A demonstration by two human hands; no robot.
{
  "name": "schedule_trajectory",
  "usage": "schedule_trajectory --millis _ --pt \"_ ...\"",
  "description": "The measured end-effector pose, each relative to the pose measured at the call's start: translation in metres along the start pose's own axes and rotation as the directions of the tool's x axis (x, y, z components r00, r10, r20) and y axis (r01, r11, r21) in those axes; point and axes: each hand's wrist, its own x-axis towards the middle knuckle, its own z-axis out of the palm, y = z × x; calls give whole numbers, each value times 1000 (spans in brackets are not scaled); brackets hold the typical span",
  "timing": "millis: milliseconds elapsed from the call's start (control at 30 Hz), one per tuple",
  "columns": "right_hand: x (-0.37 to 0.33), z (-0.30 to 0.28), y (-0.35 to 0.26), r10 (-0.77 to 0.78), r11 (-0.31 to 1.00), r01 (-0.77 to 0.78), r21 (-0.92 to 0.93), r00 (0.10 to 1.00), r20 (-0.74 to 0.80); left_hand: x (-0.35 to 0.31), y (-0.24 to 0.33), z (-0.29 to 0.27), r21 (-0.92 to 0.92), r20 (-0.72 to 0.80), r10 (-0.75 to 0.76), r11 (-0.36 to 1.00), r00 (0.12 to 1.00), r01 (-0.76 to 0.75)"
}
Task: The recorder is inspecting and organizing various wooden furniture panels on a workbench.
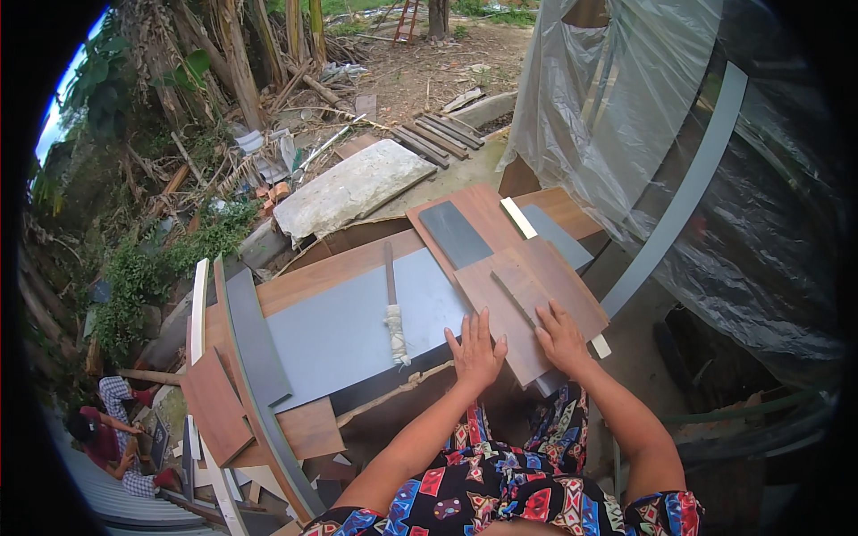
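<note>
My left hand lies with its fingers spread at the near left edge of a brown wood-grain board. My right hand rests on the same board, its fingers stretched out flat. Its fingertips are beside the near end of a narrow dark strip lying on the board. A long thin tool with a cloth-wrapped handle lies on the grey panel to the left. A dark grey rectangular piece and a short pale strip sit on the boards farther back.
Long curved strips and a reddish-brown board lie at the left. A person sits working low at the far left. Plastic sheeting hangs at the right behind a long grey strip. Beyond is a pale stone slab.
</note>
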Motion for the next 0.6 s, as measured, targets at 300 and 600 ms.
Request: schedule_trajectory --millis 300,600 --pt "81 36 3 50 998 -51 -23 999 -15 -1 0 0 19 -37 40 999 998 -40" --pt "126 55 -7 135 990 -134 -31 991 22 1 1 -4 52 24 34 998 999 -36"
